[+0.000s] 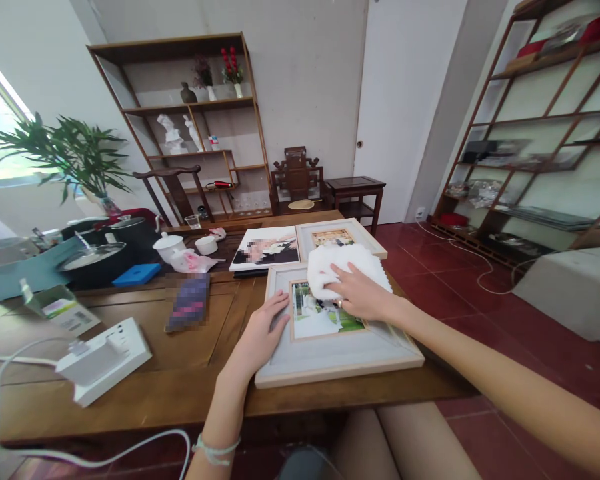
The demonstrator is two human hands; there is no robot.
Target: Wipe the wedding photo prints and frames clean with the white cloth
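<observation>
A picture frame (340, 375) with a pale wooden edge, a light mat and a photo (307, 323) in its middle lies flat on the wooden table. My left hand (266, 330) rests on its left side, fingers stretched out and holding nothing. On the upper part of the frame, my right hand (355, 290) presses a white fluffy cloth (330, 260), its fingers spread over the fabric. The cloth hides the frame's far right part and some of the photo. A ring shows on the right hand.
Behind lie a second frame (377, 245) and a photo print (250, 247). At left on the table (225, 373) are a white power strip (113, 360) with cables, a small open box (63, 310), a blue block (137, 274), a teapot (169, 245) and pots (93, 267).
</observation>
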